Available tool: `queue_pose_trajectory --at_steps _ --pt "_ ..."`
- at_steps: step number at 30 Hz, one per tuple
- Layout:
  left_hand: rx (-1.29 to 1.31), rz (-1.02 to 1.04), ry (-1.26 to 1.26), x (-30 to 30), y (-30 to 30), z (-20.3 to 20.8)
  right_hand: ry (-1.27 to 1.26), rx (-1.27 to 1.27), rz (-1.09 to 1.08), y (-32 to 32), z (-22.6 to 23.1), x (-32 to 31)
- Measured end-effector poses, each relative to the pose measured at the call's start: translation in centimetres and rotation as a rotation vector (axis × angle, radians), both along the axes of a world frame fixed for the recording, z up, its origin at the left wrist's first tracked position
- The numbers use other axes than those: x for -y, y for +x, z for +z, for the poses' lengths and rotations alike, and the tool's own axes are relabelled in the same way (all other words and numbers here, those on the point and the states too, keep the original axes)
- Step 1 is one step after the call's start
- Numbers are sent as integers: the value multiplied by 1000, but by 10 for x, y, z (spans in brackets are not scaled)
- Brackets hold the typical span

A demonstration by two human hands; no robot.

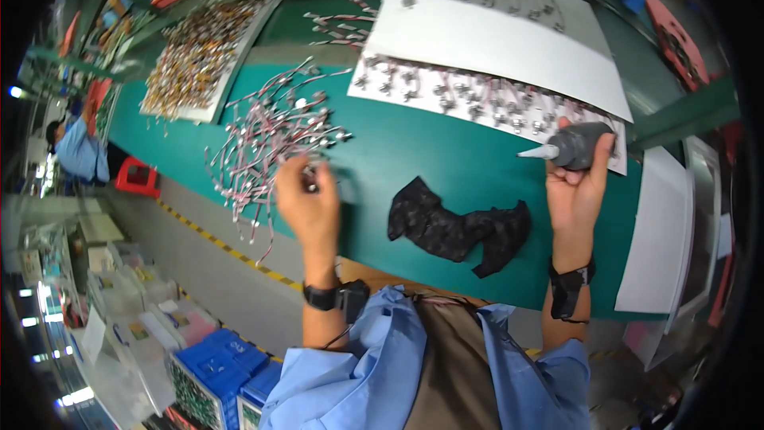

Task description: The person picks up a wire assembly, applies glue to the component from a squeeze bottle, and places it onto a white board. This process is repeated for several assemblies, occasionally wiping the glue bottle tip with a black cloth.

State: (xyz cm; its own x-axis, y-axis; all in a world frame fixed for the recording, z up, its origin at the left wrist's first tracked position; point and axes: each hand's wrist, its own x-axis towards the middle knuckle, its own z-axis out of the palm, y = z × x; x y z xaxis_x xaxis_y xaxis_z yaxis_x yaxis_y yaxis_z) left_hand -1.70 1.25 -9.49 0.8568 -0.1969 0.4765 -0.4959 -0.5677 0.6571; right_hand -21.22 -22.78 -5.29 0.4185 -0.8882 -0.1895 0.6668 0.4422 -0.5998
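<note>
My left hand (309,203) is at the near right edge of a tangled heap of small metal parts with red and white wires (274,139). Its fingers are curled together over something small and dark, which they mostly hide. On the right, my right hand (579,183) is wrapped round a dark grey squeeze bottle (579,146), whose pale pointed nozzle (539,152) points left. Behind that bottle, rows of similar wired parts (446,95) stand on a white board (378,93). A crumpled black cloth (458,227) lies on the green mat (370,167) between my hands.
A tray of many small yellowish metal parts (203,56) stands at the back left. White sheets (501,32) cover part of the board, and another white sheet (656,231) lies at the right. A co-worker in blue (79,151) sits far left, near a red stool (137,177).
</note>
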Motion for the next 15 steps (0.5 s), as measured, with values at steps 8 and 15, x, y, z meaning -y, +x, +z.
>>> queue_pose_trajectory --at_steps 8,15 --pt "16 -18 -349 -9 50 82 2 0 21 -10 2 4" --pt "283 -133 -431 4 65 138 20 -47 -25 -5 10 5"
